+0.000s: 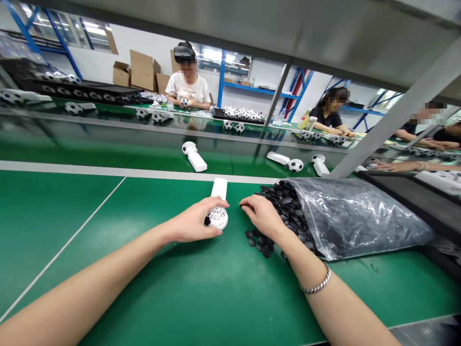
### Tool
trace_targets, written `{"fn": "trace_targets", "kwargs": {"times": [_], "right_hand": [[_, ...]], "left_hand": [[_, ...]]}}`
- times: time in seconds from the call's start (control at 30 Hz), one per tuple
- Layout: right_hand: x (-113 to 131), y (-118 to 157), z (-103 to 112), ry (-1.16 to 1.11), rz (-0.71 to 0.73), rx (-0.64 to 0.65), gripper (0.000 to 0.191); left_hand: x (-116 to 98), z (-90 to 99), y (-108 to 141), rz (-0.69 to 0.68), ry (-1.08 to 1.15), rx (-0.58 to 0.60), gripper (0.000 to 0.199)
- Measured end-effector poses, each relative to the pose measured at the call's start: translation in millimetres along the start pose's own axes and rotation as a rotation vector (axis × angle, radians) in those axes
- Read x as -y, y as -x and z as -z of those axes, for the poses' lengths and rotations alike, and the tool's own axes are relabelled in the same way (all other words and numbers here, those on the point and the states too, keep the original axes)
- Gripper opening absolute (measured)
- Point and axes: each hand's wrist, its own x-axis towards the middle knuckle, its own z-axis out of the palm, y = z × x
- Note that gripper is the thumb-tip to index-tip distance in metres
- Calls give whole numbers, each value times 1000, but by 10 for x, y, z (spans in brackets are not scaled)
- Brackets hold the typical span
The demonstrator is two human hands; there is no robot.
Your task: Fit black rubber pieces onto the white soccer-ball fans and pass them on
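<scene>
My left hand (197, 220) is curled around the round head of a white handheld fan (218, 220), which lies on the green tabletop with its handle pointing away from me. The fan's head looks like a football, with an open white grille and a black patch on its left side. To the right, my right hand (262, 215) has thumb and fingers pinched together, a small dark bit showing at the tips. It is beside a heap of black plastic pieces (283, 199) spilling from a clear plastic bag (360, 216). Several loose pieces (260, 244) lie below that wrist.
Beyond the pale table edge (72, 169), similar fans (194, 157) lie on a green conveyor belt (151, 156). A slanted grey post (389, 115) rises behind the bag, and a black tray (406, 187) stands at right. Co-workers (189, 89) sit across the line; a shelf (216, 24) hangs overhead.
</scene>
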Motion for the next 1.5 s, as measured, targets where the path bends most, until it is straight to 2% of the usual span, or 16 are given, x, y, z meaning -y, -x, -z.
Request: {"fn": "trace_targets", "kwargs": {"times": [0.13, 0.2, 0.37, 0.53, 0.7, 0.9, 1.03, 1.17, 1.27, 1.33, 1.4, 1.5], "right_hand": [[167, 46, 66, -401, -5, 25, 11], [259, 63, 92, -511, -2, 57, 10], [422, 108, 65, -549, 136, 79, 9], [488, 135, -17, -562, 137, -3, 9], [483, 125, -72, -659, 40, -6, 4], [480, 66, -123, -962, -176, 96, 23], [447, 37, -152, -1040, -264, 144, 30], [401, 23, -175, -994, -241, 164, 36], [342, 3, -132, -885, -191, 128, 30], [259, -11, -71, -701, -177, 30, 24], [142, -17, -5, -419, -184, -88, 20], [-14, 3, 75, -5, -215, -134, 21]], "left_hand": [[25, -40, 0, 8, -32, -59, 53], [36, -54, 0, 28, -20, -55, 56], [37, -60, 1, 20, 8, -62, 59], [38, -53, -3, 16, 29, -42, 61], [43, -51, -10, 13, 46, -47, 55], [40, -95, -31, 83, 178, -77, 63], [25, -135, -43, 108, 203, -92, 69], [6, -143, -30, 79, 121, -104, 71], [-12, -138, -8, 68, 165, -61, 73], [-28, -150, 3, 54, 178, -60, 71], [-45, -173, 8, 40, 146, -101, 64], [-68, -199, 6, 116, 65, -222, 58]]}}
